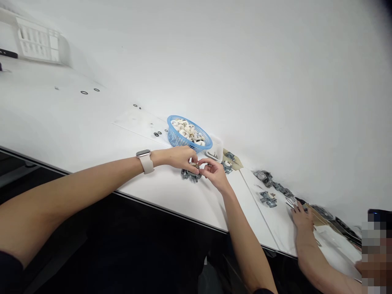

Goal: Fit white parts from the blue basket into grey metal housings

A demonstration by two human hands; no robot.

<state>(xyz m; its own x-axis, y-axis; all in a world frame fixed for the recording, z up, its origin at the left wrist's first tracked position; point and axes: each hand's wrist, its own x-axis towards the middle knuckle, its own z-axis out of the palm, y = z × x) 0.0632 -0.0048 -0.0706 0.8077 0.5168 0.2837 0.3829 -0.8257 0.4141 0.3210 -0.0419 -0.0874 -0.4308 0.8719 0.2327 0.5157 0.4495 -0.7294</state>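
Observation:
My left hand [180,157], with a pale watch on its wrist, and my right hand [214,171] meet over the white table [92,134]. Both pinch a small metal part [196,166] between their fingertips. Just below them a grey metal bracket assembly [190,175] lies on the table. A blue plastic basket [188,136] holding several small white wheels stands right behind my hands.
A small clear tub [216,149] stands beside the basket. Grey metal brackets [269,188] lie scattered to the right, where another person's hand [301,216] rests on the table. Black rubber rings [88,91] lie at far left. A white slotted tray [38,41] sits top left.

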